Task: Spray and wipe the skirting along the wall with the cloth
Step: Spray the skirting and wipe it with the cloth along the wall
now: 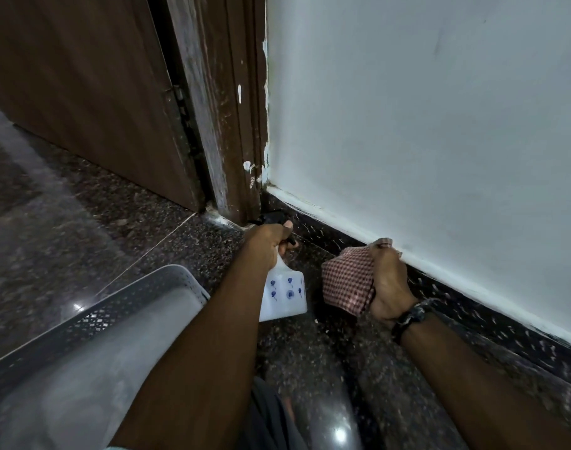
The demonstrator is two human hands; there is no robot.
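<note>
Head view looks down at a dark speckled granite floor (167,254) where it meets a white painted wall (424,125) on the right. Along the foot of that wall runs the black polished stone skirting (492,310), flecked with pale marks and edged above by an uneven line of white paint; it reaches from the near right to the far corner beside a brown wooden door frame (232,125). A brown wooden door (82,86) stands to the left of the frame. The left hand (268,242) grips the neck of a white plastic spray bottle with small blue flower prints (284,295), fingers curled round its black trigger head, which points toward the far end of the skirting near the door frame; the bottle's body hangs tilted toward the near side, above the floor. The right hand (389,280) clutches a bunched red-and-white checked cloth (347,280), fingers closed over it, knuckles close to the top edge of the skirting; whether the cloth touches the stone cannot be told. A dark beaded bracelet (409,316) circles the right wrist. At the near left lies a grey perforated plastic basket (115,315) on the floor.
</note>
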